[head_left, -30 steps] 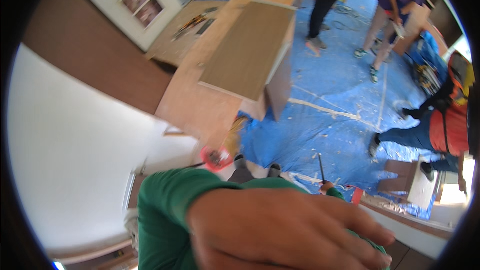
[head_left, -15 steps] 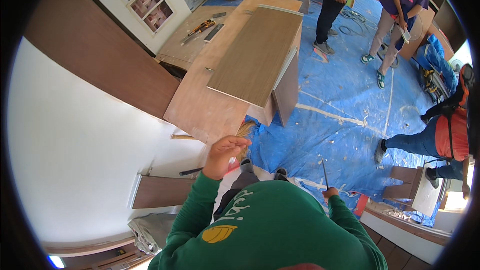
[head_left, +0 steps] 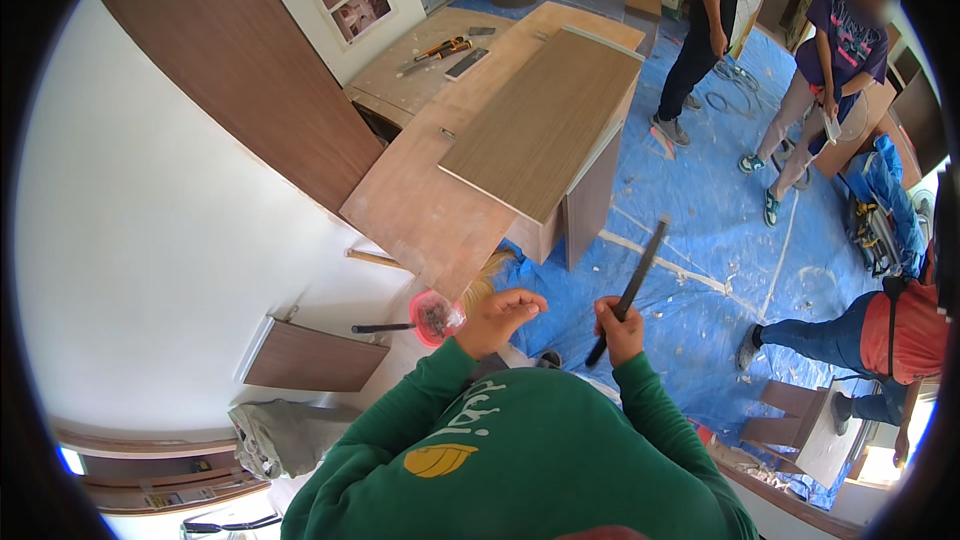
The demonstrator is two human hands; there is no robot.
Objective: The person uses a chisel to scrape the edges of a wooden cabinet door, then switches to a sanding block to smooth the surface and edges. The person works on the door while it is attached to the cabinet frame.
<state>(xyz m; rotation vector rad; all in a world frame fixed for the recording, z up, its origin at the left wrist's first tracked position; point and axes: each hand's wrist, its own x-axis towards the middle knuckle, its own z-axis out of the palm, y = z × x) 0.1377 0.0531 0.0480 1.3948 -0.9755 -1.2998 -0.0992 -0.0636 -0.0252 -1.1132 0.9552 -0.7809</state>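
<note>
My right hand [head_left: 620, 331] grips a long, flat, dark bar [head_left: 641, 272] that looks like a file. It tilts up and away to the right, with a short end below the fist. My left hand [head_left: 503, 321] is raised to the left of it, apart from the bar. Its fingers are loosely bent with nothing seen in them. Ahead of both hands a brown wood-grain panel [head_left: 540, 120] lies on a pale plywood worktop [head_left: 420, 210]. Neither hand touches the panel or the worktop.
A red bucket [head_left: 436, 318] stands left of my left hand, beside a black handle [head_left: 382, 328]. Hand tools with yellow-and-black handles [head_left: 443, 48] lie on the far worktop. Blue sheeting [head_left: 690, 240] covers the floor. Several people are on the right; a small wooden stool-like piece [head_left: 800, 425] stands there.
My right hand has come up and inward from low right, bringing the dark bar in front of me. My left hand has moved right and slightly down, its fingers more bent. The view has shifted.
</note>
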